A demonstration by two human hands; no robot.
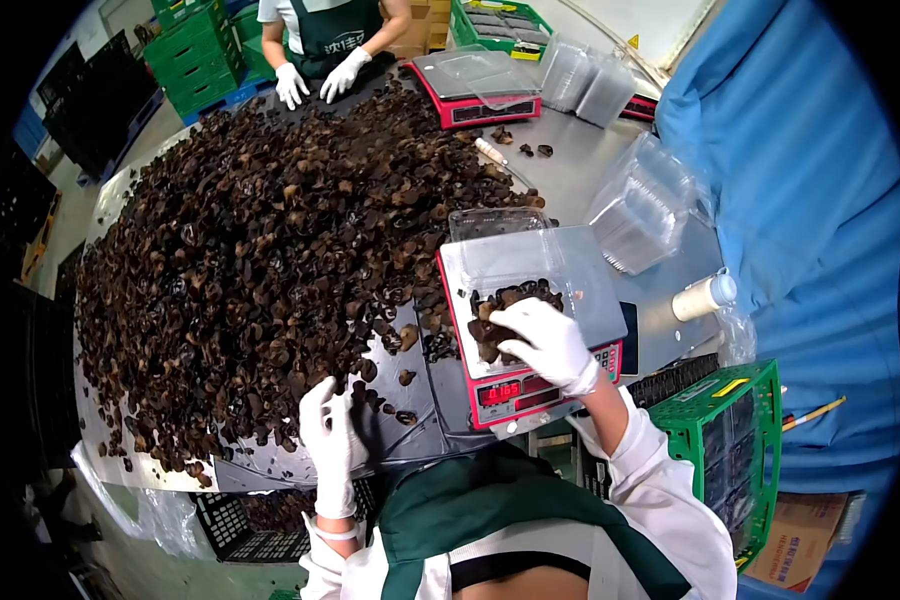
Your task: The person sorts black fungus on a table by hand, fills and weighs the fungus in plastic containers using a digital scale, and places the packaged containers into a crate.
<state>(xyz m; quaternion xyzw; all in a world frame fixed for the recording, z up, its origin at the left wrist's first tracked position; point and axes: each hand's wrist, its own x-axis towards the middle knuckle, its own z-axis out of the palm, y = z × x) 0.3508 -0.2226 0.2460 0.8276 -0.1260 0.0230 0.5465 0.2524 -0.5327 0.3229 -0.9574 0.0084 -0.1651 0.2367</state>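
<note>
A large heap of dark brown dried fungus pieces (pixel 240 260) covers the table. My left hand (pixel 330 430), in a white glove, is at the heap's near edge with its fingers bent; what it holds, if anything, is hidden. My right hand (pixel 545 340), also gloved, has its fingertips on the dark pieces (pixel 515 295) in a clear plastic box (pixel 500 240) with its lid open. That box rests on a red scale (pixel 595 285) with a lit red display. Whether the right fingers grip a piece cannot be made out.
Across the table a co-worker's gloved hands (pixel 320 82) are at the heap, beside another red scale (pixel 475 85). Stacked clear boxes (pixel 645 205), a white bottle (pixel 703 297) and a dark phone-like slab (pixel 628 340) lie right. Green crate (pixel 715 440) at lower right; black crate (pixel 250 535) below.
</note>
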